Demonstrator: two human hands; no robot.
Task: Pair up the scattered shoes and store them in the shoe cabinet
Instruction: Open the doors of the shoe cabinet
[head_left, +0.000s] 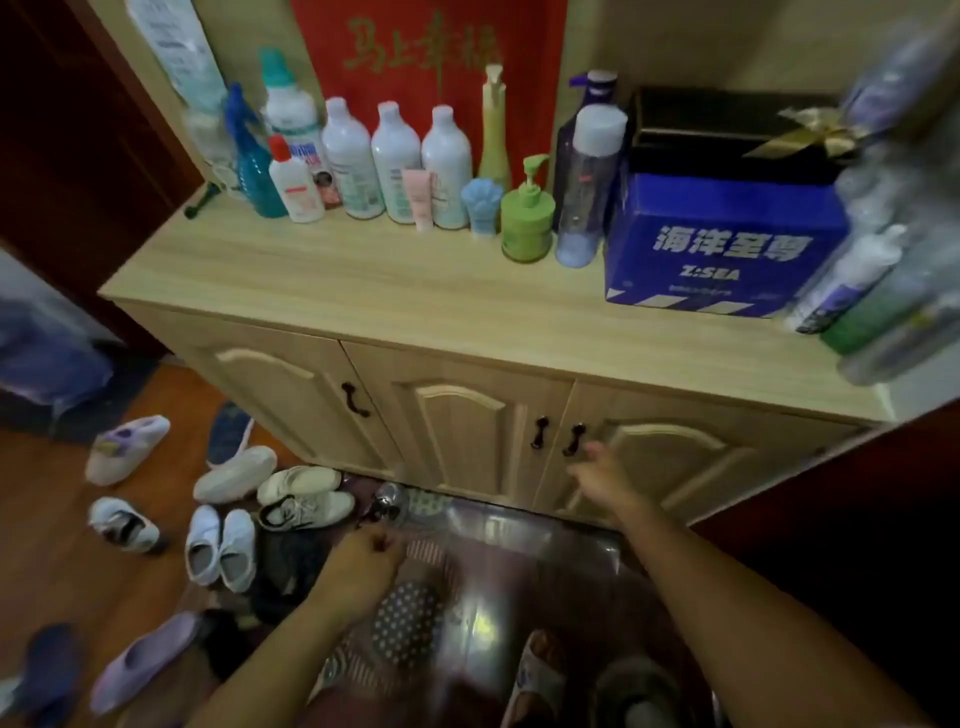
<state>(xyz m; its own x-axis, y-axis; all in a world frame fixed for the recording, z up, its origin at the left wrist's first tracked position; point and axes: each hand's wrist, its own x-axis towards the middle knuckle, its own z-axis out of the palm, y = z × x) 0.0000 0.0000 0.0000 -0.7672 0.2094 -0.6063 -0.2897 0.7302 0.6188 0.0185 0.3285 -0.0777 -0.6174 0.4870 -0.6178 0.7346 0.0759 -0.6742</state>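
Note:
The light wooden shoe cabinet (467, 431) stands ahead with all three doors closed. My right hand (600, 475) reaches toward the dark handle (574, 439) of the right door, fingers loosely extended, just short of it. My left hand (363, 564) hangs low over the floor with fingers curled; whether it holds something small is unclear. Shoes lie scattered on the floor at the left: a pair of white sneakers (221, 551), cream sneakers (304, 493), a white shoe (236, 473), a lilac slipper (124, 447) and another lilac slipper (145, 660).
Bottles (395, 161), a green pump bottle (527, 218) and a blue box (722, 249) crowd the cabinet top. A patterned mat (415, 618) under glossy plastic covers the floor in front. Dark blue slippers (49, 670) lie at the lower left.

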